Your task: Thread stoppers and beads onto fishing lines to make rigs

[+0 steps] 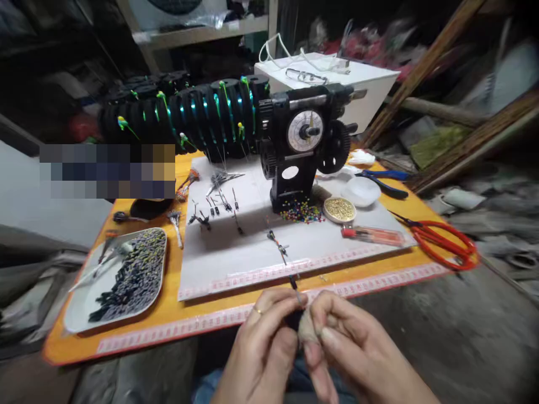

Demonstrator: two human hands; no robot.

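Note:
Close together at the table's front edge, my left hand (pixel 267 342) and my right hand (pixel 353 342) are both closed in a pinch. A thin line with a small dark sleeve (pixel 293 282) on it runs down to my left fingertips. What my right fingers pinch is hidden. Beige wrapping (pixel 309 328) covers a finger between the hands. Ahead on the white board (pixel 236 264), a chain of small dark fittings (pixel 275 244) leads toward my hands. Behind it stands a black winding machine (pixel 295 140) with a dial and a row of black spools (pixel 181 115) wound with bright line.
On the left sits a white tray (pixel 71 311) of small dark and grey pieces. Around the machine's base are coloured beads (pixel 301 211), a dish of gold beads (pixel 339 209), a clear red-ended case (pixel 373 235), blue pliers (pixel 387 182) and red-handled scissors (pixel 446 244).

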